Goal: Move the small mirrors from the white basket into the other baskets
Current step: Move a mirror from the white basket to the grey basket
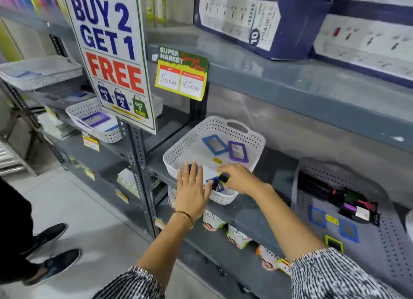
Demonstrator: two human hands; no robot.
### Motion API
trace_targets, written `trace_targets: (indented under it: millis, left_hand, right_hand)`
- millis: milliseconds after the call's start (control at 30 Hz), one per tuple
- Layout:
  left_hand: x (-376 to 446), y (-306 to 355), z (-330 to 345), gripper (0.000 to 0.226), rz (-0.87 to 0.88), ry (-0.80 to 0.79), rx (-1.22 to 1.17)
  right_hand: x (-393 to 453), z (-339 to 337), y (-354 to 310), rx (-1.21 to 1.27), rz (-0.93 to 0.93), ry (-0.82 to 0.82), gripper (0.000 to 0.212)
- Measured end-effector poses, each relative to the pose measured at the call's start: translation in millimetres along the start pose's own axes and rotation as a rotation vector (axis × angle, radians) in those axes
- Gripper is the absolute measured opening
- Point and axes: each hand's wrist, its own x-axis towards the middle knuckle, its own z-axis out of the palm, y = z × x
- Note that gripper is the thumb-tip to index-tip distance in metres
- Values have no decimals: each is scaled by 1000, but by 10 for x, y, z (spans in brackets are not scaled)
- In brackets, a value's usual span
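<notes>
Right grip (240, 179) pinches a green-framed mirror (224, 177) — left grip (192, 190) open beside it — inside white basket (257, 140).

Both hands (192, 187) reach into white basket (178, 158) of mirrors (214, 144).

poster (109, 53) "BUY 2 GET 1 FREE"

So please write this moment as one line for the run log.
both hands in white basket | right hand picking mirror | left hand beside | blue, purple mirrors left inside
</notes>
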Motion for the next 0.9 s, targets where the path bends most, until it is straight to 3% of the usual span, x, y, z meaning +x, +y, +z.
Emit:
trace_targets:
  millis: [133, 233, 300, 433, 567, 700, 900]
  left_hand:
    - [1, 25, 8, 57, -3, 26, 32]
    - [-34, 27, 10, 51, 18, 60, 15]
    - [-27, 46, -15, 48, 21, 75, 1]
    - [-21, 60, -7, 43, 27, 105, 6]
    - [-27, 67, -6, 58, 13, 101, 29]
    - [-20, 175, -8, 52, 8, 141, 14]
    - [76, 732, 33, 53, 155, 128, -75]
  right_hand:
    - [142, 89, -37, -148, -71, -175, 57]
    - [205, 216, -57, -190, -109, -221, 36]
    - [214, 215, -78, -201, -134, -209, 25]
    - [226, 227, -65, -195, -164, -160, 31]
    - [176, 178, -35, -83, -131, -80, 13]
    - [-42, -34, 94, 108, -63, 76, 59]
    - [-593, -342, 476, 176, 92, 252, 68]
